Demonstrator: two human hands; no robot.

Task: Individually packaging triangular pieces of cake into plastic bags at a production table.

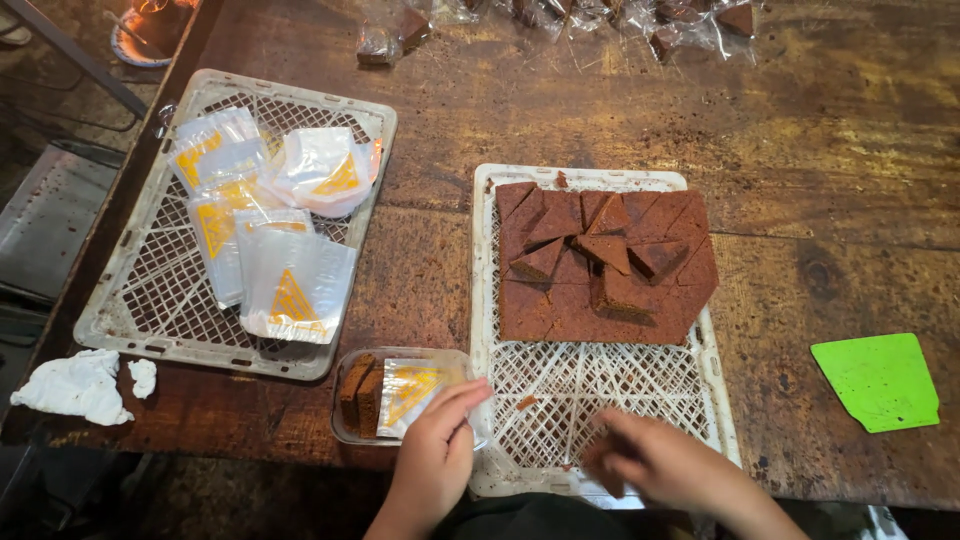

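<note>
My left hand (pixel 438 452) rests its fingers on a clear plastic packet with a yellow triangle (pixel 415 390), which lies in a small clear plastic tub (pixel 345 425) beside two brown cake slices (pixel 360 392). My right hand (pixel 655 462), blurred, hovers over the near end of a white lattice tray (pixel 480 300); whether it holds anything is not clear. Several brown triangular cake pieces (pixel 600 265) are piled on the far half of that tray. A small crumb (pixel 526 402) lies on the tray's mesh.
A second white lattice tray (pixel 130 290) at the left holds several empty clear packets with yellow triangles (pixel 290 280). A green plastic scraper (pixel 878 380) lies at the right. Crumpled white tissue (pixel 75 385) sits at the table's left corner. Wrapped cake pieces (pixel 560 20) line the far edge.
</note>
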